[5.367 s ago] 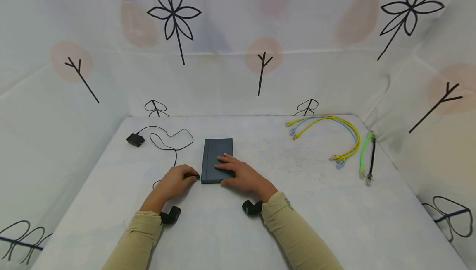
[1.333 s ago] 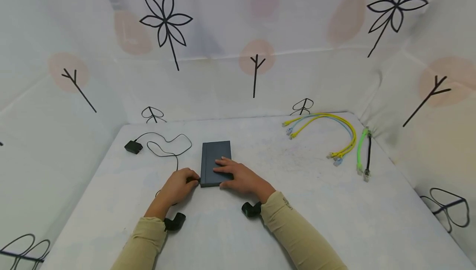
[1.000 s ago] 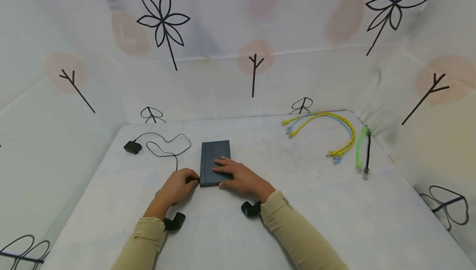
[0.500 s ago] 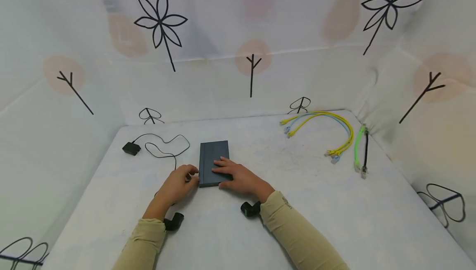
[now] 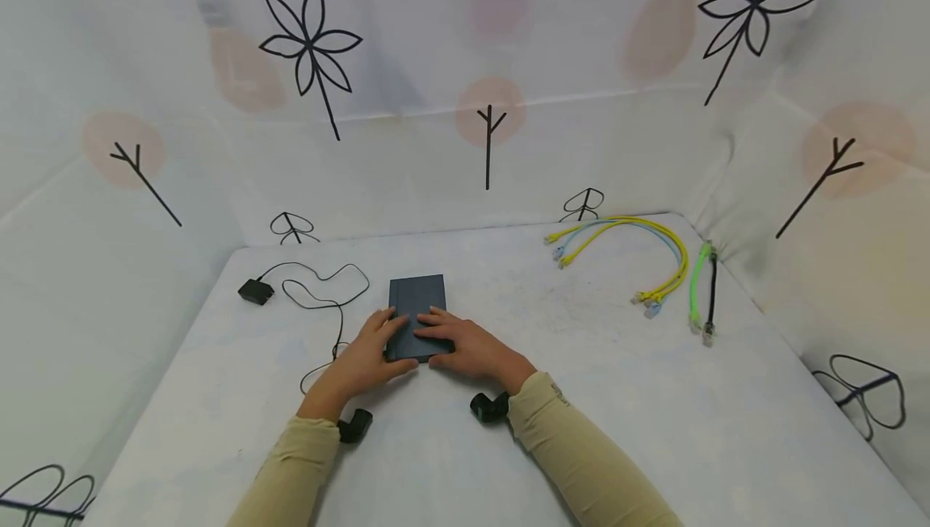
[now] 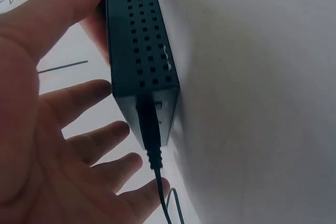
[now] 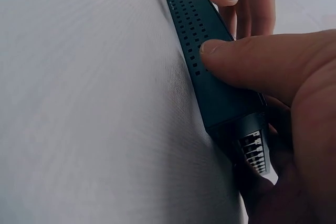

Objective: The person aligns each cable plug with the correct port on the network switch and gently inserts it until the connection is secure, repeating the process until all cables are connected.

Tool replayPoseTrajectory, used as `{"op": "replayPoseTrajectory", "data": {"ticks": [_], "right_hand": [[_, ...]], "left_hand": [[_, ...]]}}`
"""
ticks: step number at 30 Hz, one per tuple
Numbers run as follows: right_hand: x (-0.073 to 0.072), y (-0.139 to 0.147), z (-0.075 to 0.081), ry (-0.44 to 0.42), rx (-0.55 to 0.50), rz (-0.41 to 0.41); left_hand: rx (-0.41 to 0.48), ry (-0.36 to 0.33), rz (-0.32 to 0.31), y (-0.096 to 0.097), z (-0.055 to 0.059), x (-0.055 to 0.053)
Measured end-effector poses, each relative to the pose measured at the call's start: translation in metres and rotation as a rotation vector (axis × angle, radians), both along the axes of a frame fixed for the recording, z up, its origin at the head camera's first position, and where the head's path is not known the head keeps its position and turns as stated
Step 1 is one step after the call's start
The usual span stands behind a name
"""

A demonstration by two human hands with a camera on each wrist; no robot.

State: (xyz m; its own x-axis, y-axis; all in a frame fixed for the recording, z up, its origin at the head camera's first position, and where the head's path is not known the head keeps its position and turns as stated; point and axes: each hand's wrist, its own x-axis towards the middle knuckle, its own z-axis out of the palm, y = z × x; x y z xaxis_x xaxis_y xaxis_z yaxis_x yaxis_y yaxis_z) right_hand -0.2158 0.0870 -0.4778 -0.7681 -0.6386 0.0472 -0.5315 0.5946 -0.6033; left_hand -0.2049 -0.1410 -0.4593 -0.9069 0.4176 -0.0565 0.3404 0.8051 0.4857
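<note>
network switch (image 5: 416,313), a flat dark box, lies on the white table (image 5: 508,446) directly under both hands, with its vented long edge toward the person and a row of ports on the short end below the right palm. right hand (image 5: 465,345) lies over its top, fingers laid forward, and in the right wrist view the thumb presses the perforated near side, so that hand clasps the box between thumb and fingers. left hand (image 5: 370,353) rests beside it with straight, spread fingers reaching onto the top's left edge, gripping nothing. just under the left fingers a black power cable (image 6: 152,145) is plugged into the left short end; it trails away past the left hand to a small power adapter (image 5: 255,291) well beyond the fingertips.

it looks like a rigid shell, light enough for one hand, smooth on top and so likely a little slippery under flat fingers. the vented long sides look like the firmest places to take hold, thumb on one and fingers on the other, keeping clear of the ports and of the plug, which could be strained if the box is twisted against the cable.

far off past the right hand lie curved yellow patch cables (image 5: 654,253), with a green cable (image 5: 696,285) beside them.
</note>
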Motion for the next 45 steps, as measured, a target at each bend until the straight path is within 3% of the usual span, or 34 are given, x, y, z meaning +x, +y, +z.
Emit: {"op": "replayPoseTrajectory", "data": {"ticks": [9,17,35,45], "right_hand": [[-0.003,0.005,-0.003,0.017,-0.014,0.006],[-0.005,0.009,-0.008,0.092,-0.013,-0.017],[-0.008,0.019,-0.007,0.003,-0.127,-0.022],[-0.012,0.021,0.002,-0.05,-0.1,0.009]], "left_hand": [[-0.016,0.011,-0.037,0.015,0.0,-0.006],[-0.023,0.025,-0.055,0.023,-0.003,-0.011],[-0.034,0.01,-0.061,0.037,-0.001,-0.016],[-0.037,-0.022,-0.059,0.037,0.0,-0.016]]}}
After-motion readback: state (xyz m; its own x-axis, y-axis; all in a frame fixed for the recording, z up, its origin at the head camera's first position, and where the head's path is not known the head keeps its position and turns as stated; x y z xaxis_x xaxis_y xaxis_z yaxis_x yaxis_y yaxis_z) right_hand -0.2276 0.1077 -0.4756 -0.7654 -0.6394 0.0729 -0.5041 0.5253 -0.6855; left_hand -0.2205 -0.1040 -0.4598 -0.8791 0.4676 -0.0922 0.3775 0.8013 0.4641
